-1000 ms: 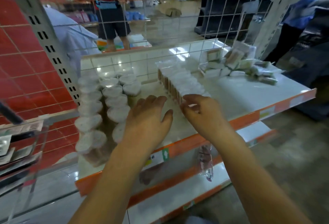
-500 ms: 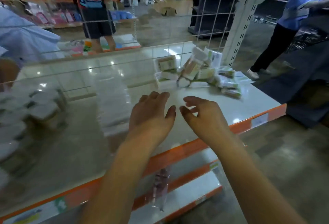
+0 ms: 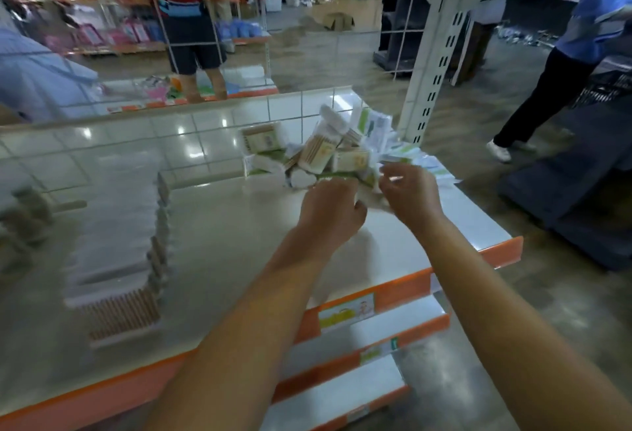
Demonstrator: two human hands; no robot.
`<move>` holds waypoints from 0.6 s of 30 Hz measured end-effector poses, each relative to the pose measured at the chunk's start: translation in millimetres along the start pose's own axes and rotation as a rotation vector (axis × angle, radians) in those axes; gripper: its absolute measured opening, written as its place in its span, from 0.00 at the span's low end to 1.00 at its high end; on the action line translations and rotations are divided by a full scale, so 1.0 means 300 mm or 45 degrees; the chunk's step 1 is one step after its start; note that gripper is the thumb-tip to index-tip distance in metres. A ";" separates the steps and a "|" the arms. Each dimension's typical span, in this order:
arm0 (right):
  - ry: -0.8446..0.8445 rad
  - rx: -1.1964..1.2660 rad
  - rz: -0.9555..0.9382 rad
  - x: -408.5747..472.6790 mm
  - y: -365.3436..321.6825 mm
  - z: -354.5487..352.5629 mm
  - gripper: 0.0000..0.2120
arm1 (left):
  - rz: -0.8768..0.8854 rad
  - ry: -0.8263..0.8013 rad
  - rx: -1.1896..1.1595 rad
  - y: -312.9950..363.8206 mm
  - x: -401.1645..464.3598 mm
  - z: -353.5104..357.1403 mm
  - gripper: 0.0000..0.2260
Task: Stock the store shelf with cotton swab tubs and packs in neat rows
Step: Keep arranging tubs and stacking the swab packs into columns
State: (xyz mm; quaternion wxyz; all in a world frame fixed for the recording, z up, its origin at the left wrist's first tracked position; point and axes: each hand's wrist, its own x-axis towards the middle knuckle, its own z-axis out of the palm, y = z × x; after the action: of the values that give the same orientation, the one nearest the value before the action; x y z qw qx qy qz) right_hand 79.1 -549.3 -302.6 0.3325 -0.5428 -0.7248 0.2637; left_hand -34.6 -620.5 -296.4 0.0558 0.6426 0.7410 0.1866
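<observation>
Both hands reach the loose heap of clear-wrapped cotton swab packs (image 3: 319, 153) at the white shelf's (image 3: 239, 225) far right. The left hand (image 3: 330, 208) curls at its near edge; whether it grips is unclear. The right hand (image 3: 408, 191), fingers half-bent, holds nothing visible. A blurred neat row of packs (image 3: 116, 235) stands left.

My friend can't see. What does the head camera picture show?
Two bare hands, left hand and right hand, reach toward a jumbled pile of cotton swab packs on a white store shelf. A neat row of packs lies further left.
</observation>
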 end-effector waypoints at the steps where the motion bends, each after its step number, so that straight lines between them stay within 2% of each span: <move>1: 0.063 0.033 0.004 0.038 0.021 -0.001 0.10 | -0.003 -0.035 0.053 0.002 0.026 0.023 0.15; 5: 0.298 0.079 -0.002 0.155 0.110 -0.001 0.13 | -0.003 -0.077 0.138 -0.009 0.068 0.095 0.14; 8: 0.361 0.062 -0.019 0.211 0.160 0.004 0.14 | -0.046 -0.065 0.113 -0.015 0.077 0.137 0.14; 13: 0.253 -0.075 0.089 0.291 0.204 0.021 0.20 | -0.087 -0.152 0.158 -0.022 0.091 0.191 0.14; 18: -0.023 -0.269 0.235 0.367 0.242 0.035 0.25 | -0.135 -0.139 0.138 -0.042 0.107 0.204 0.15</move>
State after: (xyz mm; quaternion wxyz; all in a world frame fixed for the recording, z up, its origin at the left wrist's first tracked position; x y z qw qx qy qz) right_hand 94.6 -423.9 -341.7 0.2415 -0.6366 -0.6985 0.2203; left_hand -31.9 -577.9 -352.2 0.0711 0.6137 0.7789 0.1077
